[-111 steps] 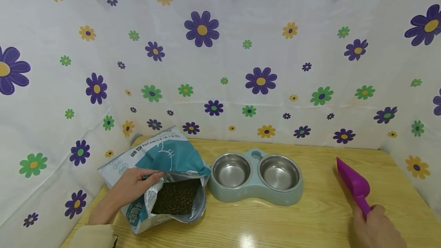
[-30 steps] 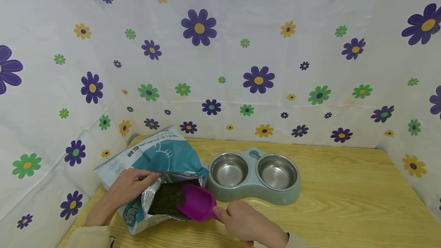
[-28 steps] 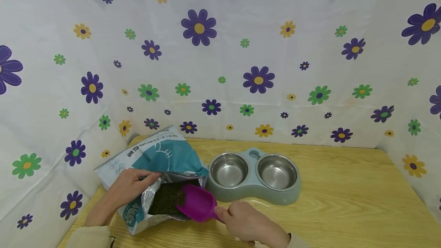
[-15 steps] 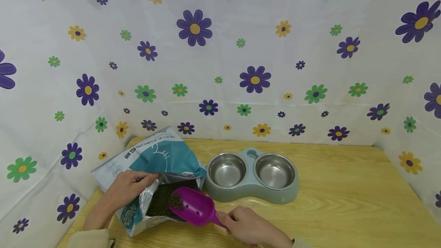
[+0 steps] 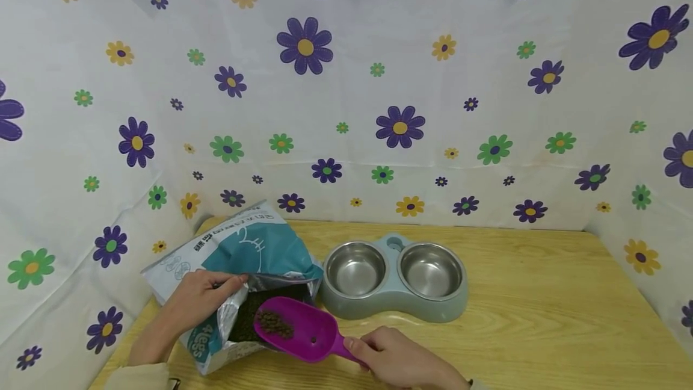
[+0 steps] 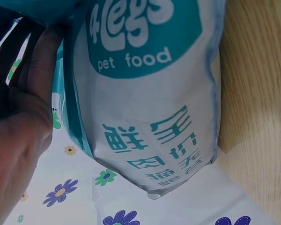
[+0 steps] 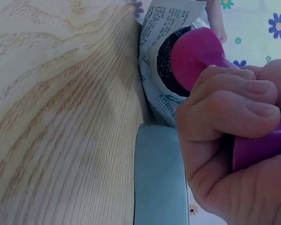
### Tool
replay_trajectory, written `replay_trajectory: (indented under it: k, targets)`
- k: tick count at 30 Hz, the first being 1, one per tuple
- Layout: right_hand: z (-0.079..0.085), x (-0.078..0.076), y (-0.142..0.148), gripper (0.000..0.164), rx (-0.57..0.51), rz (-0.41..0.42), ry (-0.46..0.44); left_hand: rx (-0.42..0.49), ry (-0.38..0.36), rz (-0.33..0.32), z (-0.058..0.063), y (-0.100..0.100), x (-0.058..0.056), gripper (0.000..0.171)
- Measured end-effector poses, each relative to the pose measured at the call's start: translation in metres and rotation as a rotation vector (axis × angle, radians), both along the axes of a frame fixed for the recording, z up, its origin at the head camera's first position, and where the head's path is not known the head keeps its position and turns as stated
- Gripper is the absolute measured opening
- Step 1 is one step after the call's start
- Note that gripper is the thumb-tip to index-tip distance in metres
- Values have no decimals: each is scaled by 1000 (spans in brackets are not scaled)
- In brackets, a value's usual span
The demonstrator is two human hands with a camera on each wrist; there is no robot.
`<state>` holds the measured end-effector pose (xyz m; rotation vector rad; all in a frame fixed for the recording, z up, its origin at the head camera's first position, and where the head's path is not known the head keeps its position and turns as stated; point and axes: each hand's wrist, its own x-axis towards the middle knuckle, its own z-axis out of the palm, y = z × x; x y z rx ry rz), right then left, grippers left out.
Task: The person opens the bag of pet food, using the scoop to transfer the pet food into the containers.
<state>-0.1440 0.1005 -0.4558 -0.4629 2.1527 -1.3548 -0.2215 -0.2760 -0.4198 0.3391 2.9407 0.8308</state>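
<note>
On its side at the table's left lies a teal and white pet food bag (image 5: 254, 245), its mouth facing right and brown kibble (image 5: 246, 312) showing inside. My left hand (image 5: 189, 300) grips the upper rim of that mouth; the left wrist view shows the printed bag side (image 6: 140, 103) beside the fingers. With my right hand (image 5: 403, 360) I hold a magenta scoop (image 5: 311, 333) by its handle. The scoop's front overlaps the bag opening and carries a small heap of kibble. In the right wrist view curled fingers (image 7: 234, 103) wrap the handle.
Right of the bag stands a grey-blue double feeder (image 5: 395, 309) with two steel bowls, a left bowl (image 5: 356, 272) and a right bowl (image 5: 431, 272), both without food. Wooden table (image 5: 541, 306) extends to the right. A flowered sheet (image 5: 346, 89) hangs behind.
The scoop has come from the table's right side into the bag's mouth, then tilted up with kibble in it. My left hand has kept its grip on the rim.
</note>
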Motion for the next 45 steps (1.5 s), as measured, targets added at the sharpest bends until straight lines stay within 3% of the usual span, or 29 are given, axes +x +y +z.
replay_trajectory:
  k: [7, 11, 17, 28, 35, 40, 45]
  targets:
    - [-1, 0, 5, 49, -58, 5, -34, -4, 25, -33, 0, 0, 1, 28]
    - [1, -2, 9, 45, -89, 7, 0, 3, 50, -41, -2, 1, 1, 31]
    - [3, -1, 11, 56, -164, -37, -8, 5, 73, -40, -3, 4, 2, 48]
    - [2, -9, 24, 68, -260, -114, -51, 8, 63, -19, -4, 8, 3, 53]
    - [-1, -11, 31, 62, -314, -161, -30, 17, 60, -7, -3, 7, 3, 53]
    - [1, -12, 39, 61, -261, -201, 6, 15, 61, -5, -4, 7, 4, 53]
    - [10, -17, 50, 52, -46, -293, 217, 4, 67, -5, -5, 6, 3, 51]
